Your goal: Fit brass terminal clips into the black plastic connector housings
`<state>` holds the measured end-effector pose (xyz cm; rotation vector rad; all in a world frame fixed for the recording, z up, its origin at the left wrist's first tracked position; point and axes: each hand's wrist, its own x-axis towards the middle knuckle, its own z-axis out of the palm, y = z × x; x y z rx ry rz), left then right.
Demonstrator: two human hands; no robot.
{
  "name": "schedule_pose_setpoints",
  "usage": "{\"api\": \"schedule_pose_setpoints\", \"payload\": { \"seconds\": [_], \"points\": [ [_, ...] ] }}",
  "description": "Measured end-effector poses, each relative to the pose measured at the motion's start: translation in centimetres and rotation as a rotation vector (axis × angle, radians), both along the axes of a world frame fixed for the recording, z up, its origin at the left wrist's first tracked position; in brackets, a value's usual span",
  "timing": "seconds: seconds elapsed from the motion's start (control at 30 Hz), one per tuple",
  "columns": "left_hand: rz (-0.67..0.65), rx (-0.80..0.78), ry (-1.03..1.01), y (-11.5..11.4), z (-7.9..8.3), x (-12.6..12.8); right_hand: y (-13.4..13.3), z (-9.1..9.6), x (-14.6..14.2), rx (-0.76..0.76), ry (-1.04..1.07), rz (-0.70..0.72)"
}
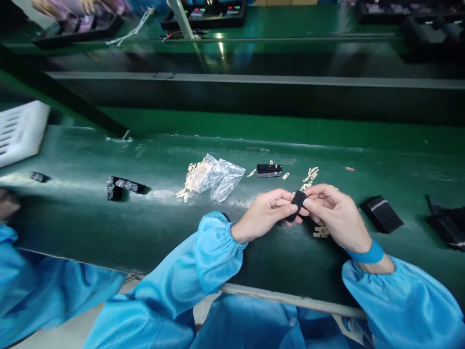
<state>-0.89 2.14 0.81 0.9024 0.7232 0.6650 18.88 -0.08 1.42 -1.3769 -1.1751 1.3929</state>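
Note:
Between my two hands I hold a small black part (298, 202) above the green bench. My left hand (267, 211) pinches its left side with thumb and fingers. On the other side, my right hand (332, 211) grips its upper right edge; a blue band circles that wrist. What the fingertips do on the part is too small to tell. Small beige flat pieces (311, 175) lie just behind my hands, and more beige pieces (320, 231) are beneath my right hand. Further back sits a short stack of black parts (269, 169).
A clear plastic bag (218, 177) with beige pieces spilling out lies left of my hands. Black parts in a row (382, 213) stand to the right. More black parts (125, 185) lie at left, near a co-worker's sleeve (54, 286). A green post (65, 92) slants down to the bench.

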Motion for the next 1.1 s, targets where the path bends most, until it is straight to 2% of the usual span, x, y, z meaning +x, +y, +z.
{"api": "schedule_pose_setpoints", "payload": {
  "seconds": [0.13, 0.3, 0.6, 0.87, 1.1],
  "points": [
    [-0.062, -0.126, -0.103, 0.0, 0.2, -0.2, -0.4, -0.6, 0.2, 0.003, 0.096, 0.033],
    [-0.076, -0.211, -0.183, 0.1, 0.1, -0.3, -0.7, -0.3, 0.1, 0.069, 0.081, 0.027],
    [-0.070, -0.233, -0.155, 0.2, -0.1, -0.4, -0.5, 0.4, -0.5, 0.064, 0.044, 0.041],
    [-0.023, -0.165, -0.088, 0.3, 0.2, -0.4, -0.5, 0.8, 0.3, 0.284, -0.143, -0.080],
    [-0.050, -0.183, -0.091, 0.2, 0.3, -0.4, -0.5, 0.7, 0.2, 0.310, -0.175, -0.065]
  ]
}}
